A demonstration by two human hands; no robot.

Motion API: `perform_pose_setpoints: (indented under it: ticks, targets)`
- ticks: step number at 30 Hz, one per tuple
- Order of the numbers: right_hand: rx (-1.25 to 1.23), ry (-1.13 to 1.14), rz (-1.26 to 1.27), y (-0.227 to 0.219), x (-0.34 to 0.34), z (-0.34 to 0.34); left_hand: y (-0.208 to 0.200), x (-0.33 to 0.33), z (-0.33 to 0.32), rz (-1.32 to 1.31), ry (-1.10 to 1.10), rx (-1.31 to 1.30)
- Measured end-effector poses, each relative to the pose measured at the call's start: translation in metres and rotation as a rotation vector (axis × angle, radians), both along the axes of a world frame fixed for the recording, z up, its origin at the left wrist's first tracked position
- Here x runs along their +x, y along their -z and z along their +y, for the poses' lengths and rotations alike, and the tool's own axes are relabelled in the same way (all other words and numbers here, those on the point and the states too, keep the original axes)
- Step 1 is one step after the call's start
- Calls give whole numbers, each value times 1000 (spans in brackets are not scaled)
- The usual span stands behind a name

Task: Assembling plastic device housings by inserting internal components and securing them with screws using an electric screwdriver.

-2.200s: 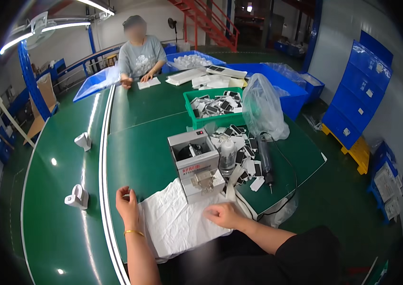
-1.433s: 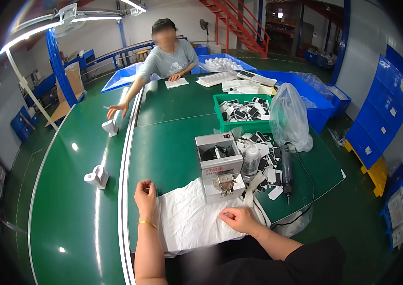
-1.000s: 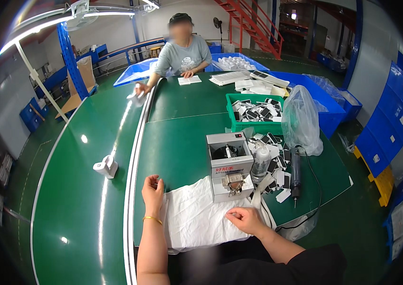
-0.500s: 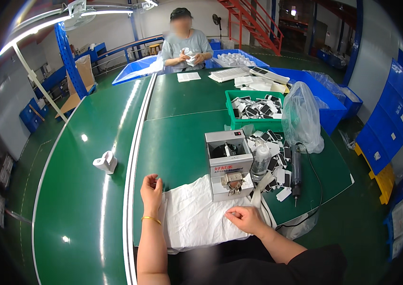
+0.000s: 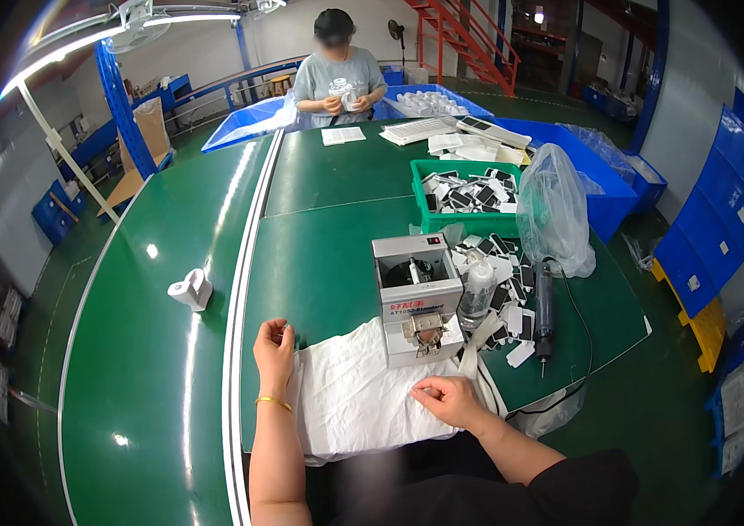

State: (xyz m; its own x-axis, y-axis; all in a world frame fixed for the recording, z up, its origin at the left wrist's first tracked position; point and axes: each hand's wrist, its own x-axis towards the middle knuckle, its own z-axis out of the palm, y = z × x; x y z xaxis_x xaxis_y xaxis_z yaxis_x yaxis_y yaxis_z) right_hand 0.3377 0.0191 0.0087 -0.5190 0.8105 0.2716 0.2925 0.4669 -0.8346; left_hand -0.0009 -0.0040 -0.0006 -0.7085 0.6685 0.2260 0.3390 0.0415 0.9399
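My left hand (image 5: 274,348), with a gold bangle on its wrist, rests at the left edge of a white cloth (image 5: 345,386); its fingers are loosely curled and a little apart, and no object shows in them. Over the cloth's right part, my right hand (image 5: 449,401) has thumb and fingers drawn together; whatever may be between the tips is hidden. Just beyond it stands a grey screw feeder (image 5: 420,302) with an open top. To its right are a clear bottle (image 5: 478,294) and an upright-lying electric screwdriver (image 5: 544,307) with a black cable.
White and black parts (image 5: 512,280) lie loose beside the feeder, and more fill a green bin (image 5: 420,206). A white device (image 5: 191,290) stands on the left table section. A plastic bag (image 5: 556,210) sits at right. Across the table, a person (image 5: 337,83) holds a white item.
The view has shifted slightly. My hands stay in nearly the same places, the left fingers a little more curled. The person across has lowered their head and moved the white item slightly.
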Motion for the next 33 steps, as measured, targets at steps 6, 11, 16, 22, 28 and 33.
perform_pose_setpoints:
  ticks: [6, 11, 16, 22, 28, 33]
  targets:
    - [-10, -9, -44, -5, 1, -2, -4, 2, -3, 2, -13, -20]
    - [-38, -1, -63, -4, 3, -1, -2, 3, 1, -17, -1, -12]
    - [-21, 5, -31, -4, 2, 1, -2, 3, 2, -25, 1, -11]
    - [-61, -58, -90, -3, -4, 1, -4, -1, -7, 71, -59, -36]
    - [-139, 63, -9, 1, 0, -2, 3, 2, 3, 76, -33, -11]
    - [-192, 16, 10, 7, 1, -1, -13, 7, -7, 1, -18, -96]
